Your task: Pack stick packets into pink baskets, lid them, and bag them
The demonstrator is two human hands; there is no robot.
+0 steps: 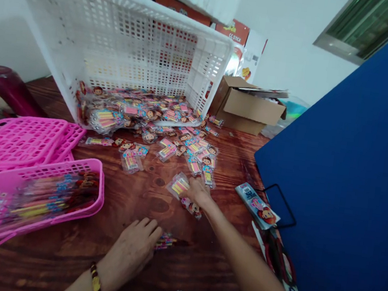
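Clear plastic packet (178, 184): shiny, yellow and pink sticks inside, mid-frame
Right hand (197, 192): fingers at its edge, cannot tell if clamped
Left hand (135, 243): lower centre, against colourful stack (167, 241), grip unclear

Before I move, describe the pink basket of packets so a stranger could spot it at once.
Start at the big white crate, tipped on its side. Nearer, left of the left hand, find the pink basket. Unlike the pink stack behind it, it shows many packets inside.
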